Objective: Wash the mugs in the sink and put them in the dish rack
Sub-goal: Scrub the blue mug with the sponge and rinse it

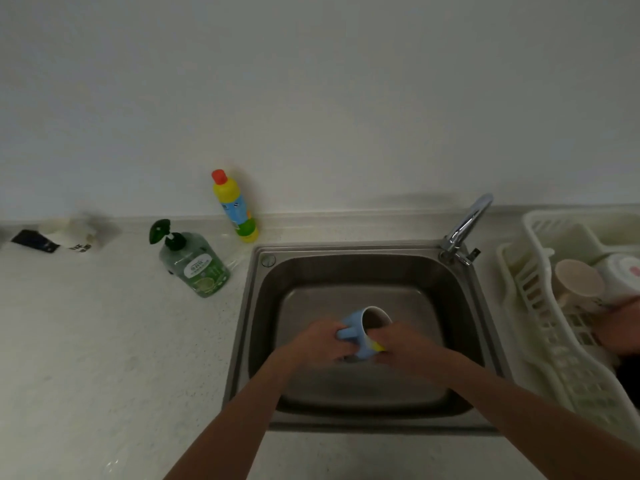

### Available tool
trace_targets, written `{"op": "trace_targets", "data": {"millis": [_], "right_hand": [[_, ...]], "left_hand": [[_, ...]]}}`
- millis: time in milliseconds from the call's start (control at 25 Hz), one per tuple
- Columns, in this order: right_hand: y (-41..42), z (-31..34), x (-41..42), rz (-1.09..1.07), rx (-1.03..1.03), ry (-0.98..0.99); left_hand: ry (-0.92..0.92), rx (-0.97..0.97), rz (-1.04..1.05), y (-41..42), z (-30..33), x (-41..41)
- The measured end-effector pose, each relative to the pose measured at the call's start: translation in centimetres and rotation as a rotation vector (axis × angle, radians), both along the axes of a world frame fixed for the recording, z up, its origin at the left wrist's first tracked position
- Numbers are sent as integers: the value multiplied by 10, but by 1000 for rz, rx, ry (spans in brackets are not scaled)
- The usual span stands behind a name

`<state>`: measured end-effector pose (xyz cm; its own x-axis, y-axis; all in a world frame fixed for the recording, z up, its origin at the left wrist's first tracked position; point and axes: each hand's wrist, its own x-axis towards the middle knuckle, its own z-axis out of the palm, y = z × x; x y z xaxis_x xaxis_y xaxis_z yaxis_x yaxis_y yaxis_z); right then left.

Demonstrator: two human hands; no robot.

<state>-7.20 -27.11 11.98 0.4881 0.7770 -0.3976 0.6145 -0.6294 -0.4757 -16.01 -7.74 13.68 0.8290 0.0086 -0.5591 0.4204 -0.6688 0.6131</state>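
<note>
A light blue ceramic mug with a dark interior (364,332) is held low over the middle of the square stainless steel sink (263,306), tipped on its side with its mouth facing up and away from the person and its handle turned to the left. The left hand (320,344) grips it at the handle, fingers curled round. The right hand (403,346) is closed on a yellow sponge (378,345), pressing it against the mug's right side near the rim. Both forearms reach in over the sink's front edge.

At the sink's rear right corner stands a chrome swivel tap (465,225), its spout angled up and to the right, away from the basin. Just beside the sink on the right sits a white plastic slatted dish rack (540,341), holding a cream mug (578,284) lying on its side and, touching it further right, a white mug with pink markings (621,275); a pinkish object at the frame edge cannot be identified.

To the left, on the speckled white countertop (104,341), stand a green pump bottle of dish soap (194,263) near the sink's corner and a yellow bottle with a red cap (235,206) leaning against the wall. Well apart, far left, lie blurred black and white items (55,239).
</note>
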Motion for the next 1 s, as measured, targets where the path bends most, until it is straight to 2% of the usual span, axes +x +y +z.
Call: {"op": "trace_targets", "data": {"millis": [280, 560, 720, 760, 840, 880, 920, 1000], "right_hand": [[-7, 25, 13, 153, 68, -26], [-11, 45, 13, 286, 71, -171], [-7, 57, 13, 92, 119, 77], [-8, 63, 13, 3, 131, 214], [-11, 70, 10, -344, 273, 604], [-12, 71, 5, -476, 344, 709], [-10, 73, -1, -525, 402, 697], [-5, 78, -15, -466, 342, 509]], "left_hand": [[-75, 224, -23, -26, 33, 0], [-138, 286, 40, -36, 45, -8], [-145, 262, -13, -33, 41, -6], [-167, 275, -44, -30, 39, -6], [-184, 340, -113, -25, 38, -2], [-182, 370, -139, -25, 39, 1], [-198, 386, -160, -23, 39, 2], [-227, 408, -196, -20, 39, 0]]}}
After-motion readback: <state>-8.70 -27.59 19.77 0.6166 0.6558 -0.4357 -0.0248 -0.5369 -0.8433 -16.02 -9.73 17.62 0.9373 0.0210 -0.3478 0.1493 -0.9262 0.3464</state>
